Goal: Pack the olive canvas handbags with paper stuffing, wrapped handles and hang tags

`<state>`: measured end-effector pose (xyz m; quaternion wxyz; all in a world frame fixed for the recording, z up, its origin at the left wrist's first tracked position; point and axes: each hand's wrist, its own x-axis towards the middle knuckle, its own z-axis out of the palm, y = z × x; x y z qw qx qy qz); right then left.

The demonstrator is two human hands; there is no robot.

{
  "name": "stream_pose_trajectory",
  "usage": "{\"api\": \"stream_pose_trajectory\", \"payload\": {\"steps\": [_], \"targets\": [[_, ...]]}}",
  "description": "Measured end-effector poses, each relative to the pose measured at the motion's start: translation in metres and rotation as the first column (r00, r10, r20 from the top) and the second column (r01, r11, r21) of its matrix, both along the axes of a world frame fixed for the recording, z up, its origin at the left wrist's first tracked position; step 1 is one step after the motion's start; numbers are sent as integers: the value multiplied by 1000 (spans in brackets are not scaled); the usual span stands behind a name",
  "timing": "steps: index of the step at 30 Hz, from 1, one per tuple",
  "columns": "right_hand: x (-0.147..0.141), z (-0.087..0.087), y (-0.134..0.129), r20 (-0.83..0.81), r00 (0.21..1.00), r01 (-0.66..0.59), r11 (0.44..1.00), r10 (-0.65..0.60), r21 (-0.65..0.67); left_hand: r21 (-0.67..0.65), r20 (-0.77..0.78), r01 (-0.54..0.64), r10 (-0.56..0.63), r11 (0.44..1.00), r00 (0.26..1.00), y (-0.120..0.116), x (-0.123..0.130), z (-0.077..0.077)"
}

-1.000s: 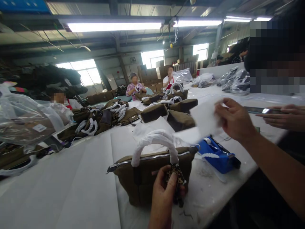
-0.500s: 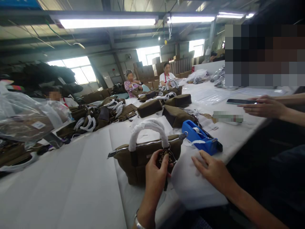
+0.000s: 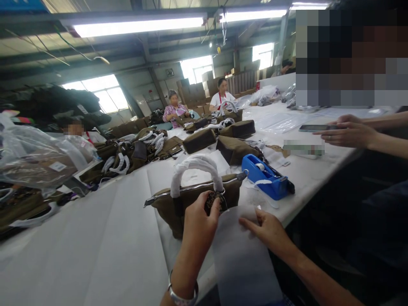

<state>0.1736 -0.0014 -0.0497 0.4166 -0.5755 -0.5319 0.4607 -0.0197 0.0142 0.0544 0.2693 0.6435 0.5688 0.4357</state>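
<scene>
An olive-brown handbag (image 3: pixel 197 195) stands upright on the white table, its zip shut and its two handles (image 3: pixel 195 163) wrapped in white material. My left hand (image 3: pixel 204 216), wearing a silver bracelet, grips a dark patterned tag (image 3: pixel 212 203) hanging at the bag's right handle base. My right hand (image 3: pixel 266 227) pinches the upper edge of a translucent white sheet (image 3: pixel 245 259), which hangs down over the table's front edge beside the bag. The sheet's upper left part lies close to my left fingers; whether they touch it is hidden.
A blue tape dispenser (image 3: pixel 266 176) stands right of the bag. More olive bags (image 3: pixel 239 148) and a wrapped bag (image 3: pixel 35 157) lie behind and left. On the right, another person's hands (image 3: pixel 350 131) hold a phone (image 3: pixel 318 127). Two people (image 3: pixel 221 97) sit across the table.
My right hand has moved left, drawing the sheet towards the tag; the sheet now hangs lower and straighter. My left hand keeps hold of the tag. The view has shifted slightly.
</scene>
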Motion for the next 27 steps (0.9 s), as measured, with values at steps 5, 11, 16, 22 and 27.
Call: {"api": "stream_pose_trajectory", "payload": {"steps": [5, 11, 16, 22, 27], "targets": [[-6, 4, 5, 24, 1000, -13, 994, 11, 105, -9, -54, -6, 5, 1000, 999, -4, 2, 6], [-17, 13, 20, -410, 897, -178, 984, 164, 4, -208, 455, 67, 36, 976, 890, -12, 8, -28], [-17, 16, 30, -554, 820, -217, 974, 144, -68, -324, 670, 115, 142, 939, 728, -21, 18, -63], [-11, 31, 33, -369, 880, -304, 951, 300, 50, -309, 657, 111, 128, 944, 743, -26, 22, -64], [-19, 40, 32, -535, 806, -287, 958, 253, 21, -324, 674, 128, 134, 937, 726, -25, 21, -71]]}}
